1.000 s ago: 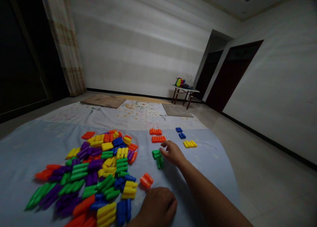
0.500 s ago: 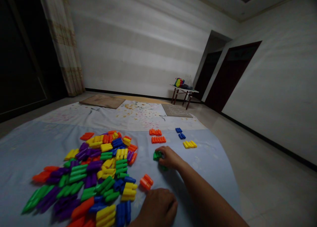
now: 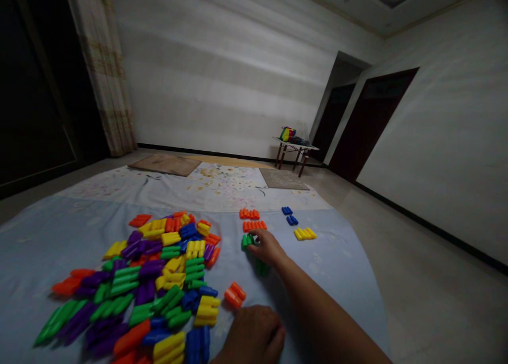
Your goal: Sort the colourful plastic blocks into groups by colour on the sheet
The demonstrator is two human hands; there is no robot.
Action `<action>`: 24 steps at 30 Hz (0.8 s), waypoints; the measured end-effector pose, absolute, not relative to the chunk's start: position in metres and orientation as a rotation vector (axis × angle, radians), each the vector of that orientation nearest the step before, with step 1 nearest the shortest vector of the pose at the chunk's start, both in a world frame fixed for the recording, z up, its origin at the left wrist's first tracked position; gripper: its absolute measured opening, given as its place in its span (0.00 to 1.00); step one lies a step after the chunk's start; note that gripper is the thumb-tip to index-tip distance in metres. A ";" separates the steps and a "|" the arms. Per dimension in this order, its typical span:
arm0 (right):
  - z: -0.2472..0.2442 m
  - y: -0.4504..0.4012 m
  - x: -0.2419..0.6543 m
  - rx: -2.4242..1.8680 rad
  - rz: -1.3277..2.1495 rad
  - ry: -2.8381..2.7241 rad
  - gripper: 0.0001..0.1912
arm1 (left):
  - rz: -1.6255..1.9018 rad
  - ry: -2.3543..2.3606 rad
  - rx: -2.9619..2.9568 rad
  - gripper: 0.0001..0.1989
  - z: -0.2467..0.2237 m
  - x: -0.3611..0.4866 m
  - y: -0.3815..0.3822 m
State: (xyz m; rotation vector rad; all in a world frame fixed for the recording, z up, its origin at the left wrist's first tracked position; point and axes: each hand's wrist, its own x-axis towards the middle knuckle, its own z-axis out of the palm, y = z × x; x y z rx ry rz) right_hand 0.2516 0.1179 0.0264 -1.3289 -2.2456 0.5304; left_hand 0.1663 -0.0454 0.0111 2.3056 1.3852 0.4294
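My right hand [image 3: 269, 248] has its fingers closed on a green ribbed plastic block [image 3: 246, 241], just in front of two orange blocks [image 3: 254, 226] lying one behind the other. Partly under that hand, another green block [image 3: 262, 267] lies on the light blue cloth. Curled into a loose fist, my left hand [image 3: 254, 333] rests near the front edge of the view, and its palm and fingertips are hidden. Beside it sits a small orange block [image 3: 235, 294]. Farther right are two blue blocks [image 3: 292, 220] and a yellow block [image 3: 305, 234].
A large heap of green, purple, yellow, blue and orange blocks [image 3: 153, 269] spreads over the left of the cloth [image 3: 341, 279]. Two flat boards [image 3: 165, 163] lie at the far edge. A small table [image 3: 297, 144] with a colourful bag stands by the wall.
My right hand has moved slightly away from me and to the left, bringing the green block closer to the orange ones. The left hand has barely moved.
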 end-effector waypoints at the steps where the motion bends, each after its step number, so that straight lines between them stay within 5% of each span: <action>1: 0.025 0.119 0.249 -1.329 0.527 -2.258 0.22 | 0.427 1.384 2.306 0.11 0.011 0.166 -0.045; 12: 0.023 0.119 0.251 -1.318 0.621 -2.188 0.24 | 0.424 1.393 2.316 0.10 0.012 0.166 -0.046; 18: 0.032 0.101 0.281 -1.440 0.527 -2.114 0.14 | 0.466 1.395 2.298 0.11 0.009 0.166 -0.046; 24: 0.033 0.075 0.294 -1.428 0.618 -2.249 0.26 | 0.512 1.397 2.270 0.10 0.009 0.166 -0.047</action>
